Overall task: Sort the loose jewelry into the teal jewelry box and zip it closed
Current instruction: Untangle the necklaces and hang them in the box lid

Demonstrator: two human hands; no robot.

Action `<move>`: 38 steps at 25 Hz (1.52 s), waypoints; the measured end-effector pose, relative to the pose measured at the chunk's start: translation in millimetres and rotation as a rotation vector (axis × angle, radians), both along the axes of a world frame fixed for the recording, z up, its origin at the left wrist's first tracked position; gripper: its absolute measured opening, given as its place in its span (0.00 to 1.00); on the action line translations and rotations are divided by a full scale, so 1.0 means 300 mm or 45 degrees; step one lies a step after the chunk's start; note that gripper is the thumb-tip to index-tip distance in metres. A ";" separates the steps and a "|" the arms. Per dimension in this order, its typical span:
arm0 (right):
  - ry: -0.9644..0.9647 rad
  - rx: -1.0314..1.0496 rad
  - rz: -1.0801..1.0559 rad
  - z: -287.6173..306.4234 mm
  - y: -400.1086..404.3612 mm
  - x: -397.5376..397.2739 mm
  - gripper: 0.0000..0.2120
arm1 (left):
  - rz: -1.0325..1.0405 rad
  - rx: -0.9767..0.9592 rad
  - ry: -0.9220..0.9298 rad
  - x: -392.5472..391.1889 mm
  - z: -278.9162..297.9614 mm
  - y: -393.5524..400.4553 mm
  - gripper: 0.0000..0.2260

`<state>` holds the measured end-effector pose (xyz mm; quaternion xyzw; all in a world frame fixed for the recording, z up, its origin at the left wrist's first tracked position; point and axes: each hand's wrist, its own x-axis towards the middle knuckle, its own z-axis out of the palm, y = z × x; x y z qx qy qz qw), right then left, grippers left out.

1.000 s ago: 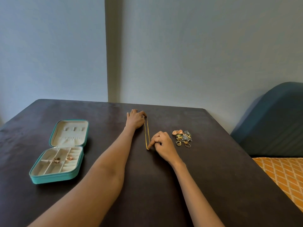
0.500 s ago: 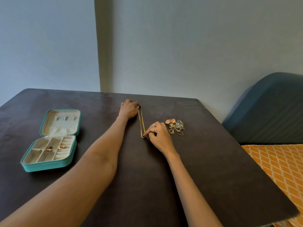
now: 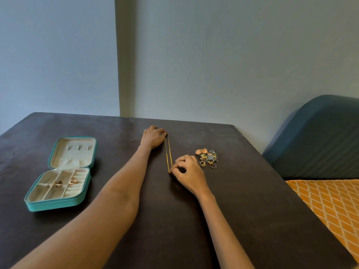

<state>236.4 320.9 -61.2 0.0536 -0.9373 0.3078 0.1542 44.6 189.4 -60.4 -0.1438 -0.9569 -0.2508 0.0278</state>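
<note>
A teal jewelry box [image 3: 58, 199] is seen lying open on the left part of a dark, matte table [image 3: 242, 200]. Its shape is a rounded square, its outer shell looks smooth, and its lining is a soft cream fabric. The lid [image 3: 74, 152] is laid back flat toward the wall, and small tabs and a gathered pocket are shown on its inside. The base is split by thin dividers into narrow compartments, with a ridged ring-roll section at the right. Two small gold pieces [image 3: 58, 183] are held in the middle compartments; what kind they are cannot be told.

Further right, the left hand [image 3: 153, 137] is stretched far across the table, and the far end of a thin gold chain [image 3: 168, 152] is pinched by its curled fingers. The chain is laid doubled in a long, narrow, straight loop on the table. Its near end is pinched between thumb and forefinger of the right hand [image 3: 187, 172], whose other fingers are curled.

Just beside the right hand, a small heap of loose jewelry [image 3: 207, 157] is found: round orange-gold discs, plain rings and a blue-grey cluster. A dark blue cushion [image 3: 320, 136] and an orange diamond-patterned cloth [image 3: 328, 206] are seen at the far right.
</note>
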 end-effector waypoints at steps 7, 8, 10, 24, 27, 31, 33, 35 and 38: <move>-0.250 0.348 0.176 -0.012 0.015 0.064 0.21 | -0.027 -0.129 0.024 0.026 -0.008 0.006 0.18; -0.277 0.406 0.179 -0.018 0.017 0.071 0.23 | -0.035 -0.152 0.027 0.032 -0.009 0.006 0.19; -0.304 0.472 0.178 -0.025 0.020 0.085 0.25 | -0.047 -0.192 0.026 0.040 -0.013 0.006 0.19; -0.322 0.492 0.155 -0.024 0.037 0.110 0.26 | -0.090 -0.117 -0.017 0.021 -0.016 -0.009 0.17; -0.339 0.486 0.150 -0.022 0.034 0.113 0.29 | -0.099 -0.056 -0.023 0.030 -0.003 -0.013 0.16; -0.336 0.500 0.135 -0.019 0.032 0.124 0.29 | -0.118 -0.027 -0.008 0.039 0.010 -0.023 0.14; -0.338 0.506 0.124 -0.019 0.029 0.128 0.30 | -0.136 -0.070 -0.012 0.037 0.005 -0.023 0.14; -0.332 0.498 0.119 -0.014 0.026 0.127 0.31 | -0.138 -0.121 -0.012 0.032 0.002 -0.022 0.16; -0.317 0.503 0.119 -0.012 0.025 0.123 0.31 | -0.129 -0.174 0.001 0.027 0.000 -0.017 0.17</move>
